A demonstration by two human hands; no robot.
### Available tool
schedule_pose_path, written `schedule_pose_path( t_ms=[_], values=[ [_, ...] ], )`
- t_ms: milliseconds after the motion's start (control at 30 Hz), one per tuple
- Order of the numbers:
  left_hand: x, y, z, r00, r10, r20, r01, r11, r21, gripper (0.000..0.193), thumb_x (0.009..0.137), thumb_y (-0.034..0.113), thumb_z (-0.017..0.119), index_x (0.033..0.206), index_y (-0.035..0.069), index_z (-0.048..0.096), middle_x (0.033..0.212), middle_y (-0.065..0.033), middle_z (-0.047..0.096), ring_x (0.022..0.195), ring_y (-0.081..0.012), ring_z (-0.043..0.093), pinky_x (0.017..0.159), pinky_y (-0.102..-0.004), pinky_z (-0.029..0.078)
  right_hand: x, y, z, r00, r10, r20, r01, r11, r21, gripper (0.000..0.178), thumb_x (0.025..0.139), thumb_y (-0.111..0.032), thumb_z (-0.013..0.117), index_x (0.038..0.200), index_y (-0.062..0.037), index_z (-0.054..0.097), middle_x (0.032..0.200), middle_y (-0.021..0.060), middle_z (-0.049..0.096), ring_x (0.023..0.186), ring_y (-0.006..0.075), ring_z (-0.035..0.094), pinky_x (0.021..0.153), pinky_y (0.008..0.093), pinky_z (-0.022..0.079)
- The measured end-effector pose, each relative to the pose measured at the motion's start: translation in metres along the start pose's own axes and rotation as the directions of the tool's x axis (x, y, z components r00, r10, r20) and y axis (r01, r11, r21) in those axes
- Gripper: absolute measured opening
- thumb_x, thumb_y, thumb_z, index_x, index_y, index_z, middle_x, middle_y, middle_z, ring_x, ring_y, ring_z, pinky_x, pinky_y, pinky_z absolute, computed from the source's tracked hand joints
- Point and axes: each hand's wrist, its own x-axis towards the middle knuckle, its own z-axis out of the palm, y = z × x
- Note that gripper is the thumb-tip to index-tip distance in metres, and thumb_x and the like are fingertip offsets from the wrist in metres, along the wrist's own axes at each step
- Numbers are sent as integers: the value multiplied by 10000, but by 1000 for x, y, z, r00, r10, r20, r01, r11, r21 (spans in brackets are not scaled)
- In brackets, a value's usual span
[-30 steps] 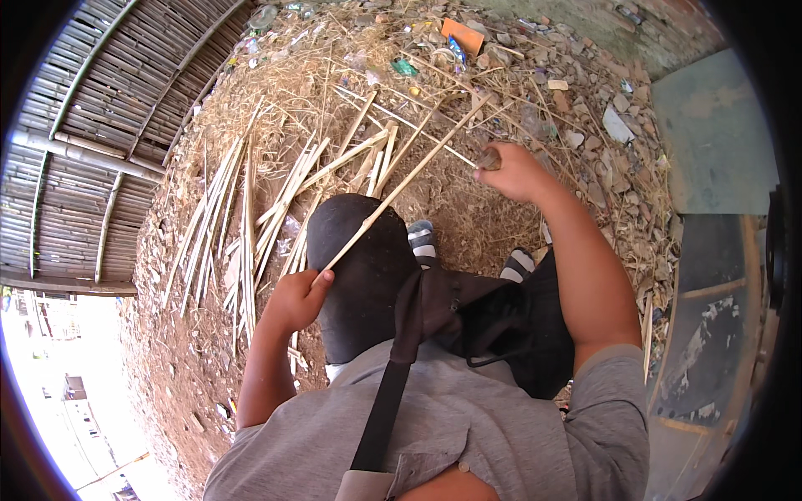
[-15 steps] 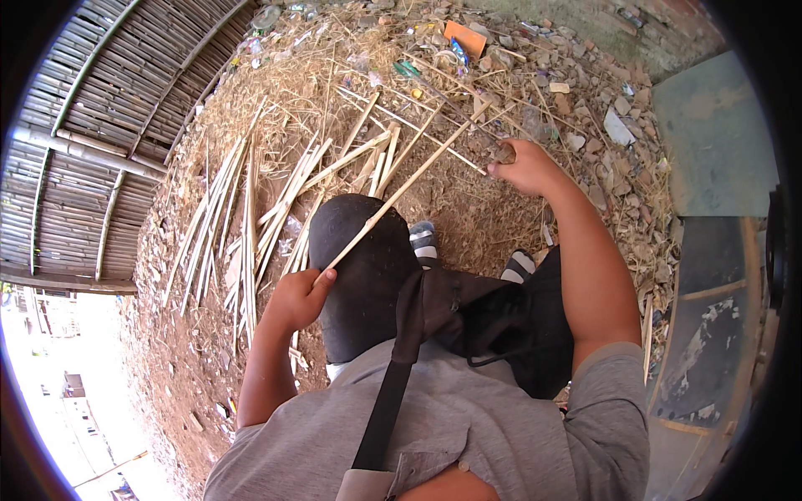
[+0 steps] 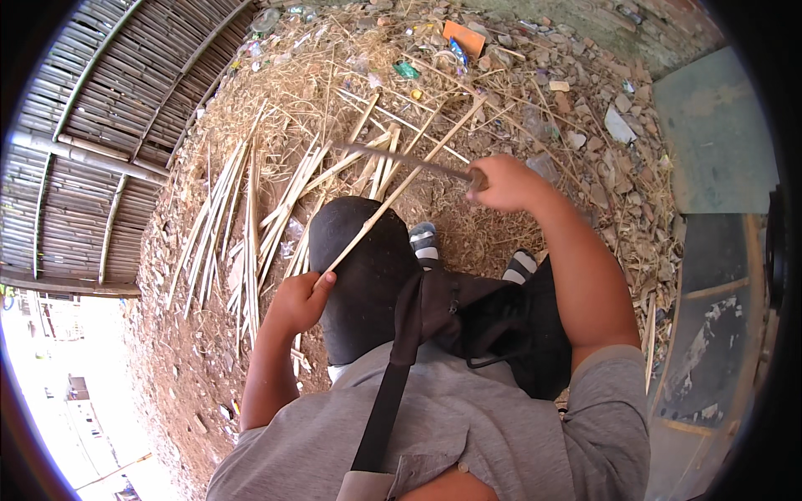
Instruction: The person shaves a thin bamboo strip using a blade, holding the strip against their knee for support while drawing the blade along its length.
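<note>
The pale strip (image 3: 389, 200) slants far and right across my dark-clad left knee (image 3: 355, 250). My left hand (image 3: 302, 301) pinches its near end; my right hand (image 3: 505, 182), closed round a knife (image 3: 393, 155), angles the blade leftward across the strip's far half.

The strip (image 3: 393, 199) is straw-yellow, the handle (image 3: 478, 179) brown, the shirt (image 3: 501, 417) grey (footwear (image 3: 520, 265) striped dark and white).
</note>
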Motion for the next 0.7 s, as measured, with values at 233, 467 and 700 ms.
schedule_pose_path(
  t_ms=[233,467,700],
  values=[
    [3,2,0,1000,26,-3,-26,999,21,560,1054,436,497,801,-36,665,692,-227,630,674,-396,633,660,-483,469,6,43,-6,972,146,-186,-129,987,96,574,825,-362,805,1258,-11,667,1087,188,730,1007,336,705,888,421,545],
    [1,3,-1,1000,11,6,-11,999,41,558,1051,433,497,793,-33,659,698,-234,627,684,-406,633,662,-491,467,2,-12,20,990,-126,60,131,986,-98,455,836,-332,790,1192,-64,698,986,171,742,938,337,718,855,444,547],
    [-1,5,2,999,0,-41,2,999,46,591,1027,512,530,807,-21,659,741,-276,644,765,-490,640,701,-528,488,-4,24,-16,995,90,-40,-89,996,24,518,837,-338,794,1245,-40,682,1090,189,734,1005,339,706,893,435,539]
  ],
)
